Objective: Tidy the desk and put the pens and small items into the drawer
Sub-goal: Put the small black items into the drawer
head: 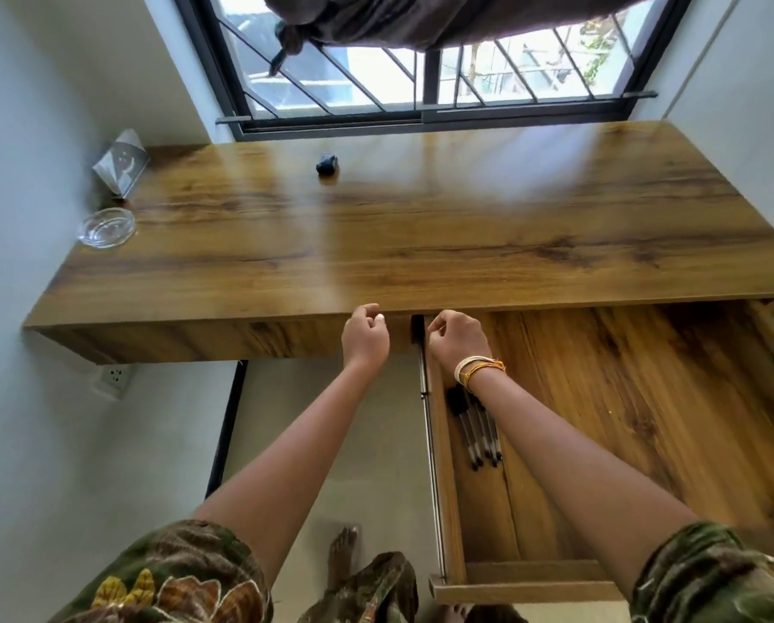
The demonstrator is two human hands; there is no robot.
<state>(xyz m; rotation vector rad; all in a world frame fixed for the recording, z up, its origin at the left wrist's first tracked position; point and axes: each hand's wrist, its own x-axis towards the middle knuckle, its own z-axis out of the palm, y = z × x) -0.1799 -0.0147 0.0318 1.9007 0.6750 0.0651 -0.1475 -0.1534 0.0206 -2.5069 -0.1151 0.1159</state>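
Note:
The wooden drawer [646,420] on the right is pulled far out from under the desk [421,227]. Several clear pens with black caps [475,429] lie in its left side, partly hidden under my right forearm. My left hand [365,337] hovers at the desk's front edge, fingers loosely curled, holding nothing that I can see. My right hand [459,337], with string bracelets on the wrist, hangs over the drawer's far left corner, fingers curled, with nothing visible in it. A small dark object [327,165] sits on the desk near the window.
A glass ashtray [107,227] and a folded card stand [122,163] stand at the desk's left end by the wall. The window [421,83] runs behind the desk. A wall socket [114,379] is below the desk. My bare feet are on the floor.

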